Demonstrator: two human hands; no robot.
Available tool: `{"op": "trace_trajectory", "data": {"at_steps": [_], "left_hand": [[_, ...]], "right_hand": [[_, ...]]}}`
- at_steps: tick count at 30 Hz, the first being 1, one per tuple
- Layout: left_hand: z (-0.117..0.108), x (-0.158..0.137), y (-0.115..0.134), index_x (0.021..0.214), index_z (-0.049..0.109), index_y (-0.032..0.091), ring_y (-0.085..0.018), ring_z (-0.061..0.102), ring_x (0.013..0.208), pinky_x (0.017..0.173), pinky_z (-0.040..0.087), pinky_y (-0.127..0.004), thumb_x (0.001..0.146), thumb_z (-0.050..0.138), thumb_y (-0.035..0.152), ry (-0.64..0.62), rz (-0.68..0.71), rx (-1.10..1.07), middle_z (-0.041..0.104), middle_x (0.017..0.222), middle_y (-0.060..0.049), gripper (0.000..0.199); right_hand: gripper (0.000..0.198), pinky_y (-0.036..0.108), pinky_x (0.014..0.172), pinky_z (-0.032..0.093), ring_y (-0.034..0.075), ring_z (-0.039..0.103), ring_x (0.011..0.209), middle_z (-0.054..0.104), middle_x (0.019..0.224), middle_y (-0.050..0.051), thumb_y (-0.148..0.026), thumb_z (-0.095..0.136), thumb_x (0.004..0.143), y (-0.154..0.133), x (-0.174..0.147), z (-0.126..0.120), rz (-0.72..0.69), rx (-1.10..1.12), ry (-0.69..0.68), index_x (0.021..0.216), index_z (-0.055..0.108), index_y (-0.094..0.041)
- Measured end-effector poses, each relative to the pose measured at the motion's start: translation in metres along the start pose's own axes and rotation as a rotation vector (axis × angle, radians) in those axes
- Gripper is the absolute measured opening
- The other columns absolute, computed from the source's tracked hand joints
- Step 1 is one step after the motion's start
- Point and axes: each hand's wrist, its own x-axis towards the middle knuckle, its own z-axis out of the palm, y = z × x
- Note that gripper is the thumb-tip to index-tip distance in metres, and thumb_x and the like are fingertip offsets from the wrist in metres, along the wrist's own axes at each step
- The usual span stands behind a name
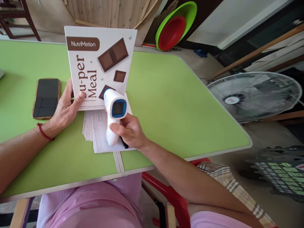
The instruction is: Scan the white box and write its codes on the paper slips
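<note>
My left hand (pixel 67 103) grips the lower left edge of a white box (pixel 112 41) with chocolate pieces and "NutriMotion" printed on it. The box stands upright, tilted a little. My right hand (pixel 129 129) is wrapped round the handle of a white infrared thermometer (pixel 113 128). Its blue-rimmed screen looks dark and faces me, and its head covers the box's lower right corner. Below lie handwritten paper sheets (pixel 101 139), partly hidden by the box and the thermometer. A black pen-like thing (pixel 124 143) pokes out beside my right hand.
A phone (pixel 46 97) in a brown case lies left of my left hand on the green table (pixel 171 104). Beyond the table's right edge stands a large fan (pixel 254 95). Green (pixel 191 15) and red (pixel 172 33) basins lean at the back. A red chair (pixel 163 190) is below the front edge.
</note>
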Motion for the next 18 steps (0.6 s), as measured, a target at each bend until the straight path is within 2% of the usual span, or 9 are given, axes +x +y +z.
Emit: {"op": "trace_trajectory", "data": {"at_steps": [9,18], "left_hand": [[-0.001,0.001,-0.008,0.132,0.048,0.026,-0.033,0.062,0.121,0.101,0.058,-0.052,0.088,0.067,0.061,-0.008,-0.006,-0.017,0.061,0.132,-0.01,0.059],[0.0,-0.004,-0.03,0.142,0.038,0.029,-0.038,0.054,0.132,0.107,0.053,-0.059,0.079,0.076,0.063,0.047,-0.065,-0.05,0.057,0.136,-0.012,0.08]], "right_hand": [[0.048,0.028,0.057,0.043,0.013,0.046,0.064,0.05,0.065,-0.002,-0.069,0.072,0.072,-0.002,0.001,0.0,0.028,-0.021,0.003,0.076,0.059,-0.023],[0.048,0.028,0.056,0.042,0.011,0.045,0.062,0.05,0.067,-0.003,-0.068,0.071,0.074,-0.002,0.0,-0.001,0.037,-0.005,-0.011,0.077,0.058,-0.022]]}}
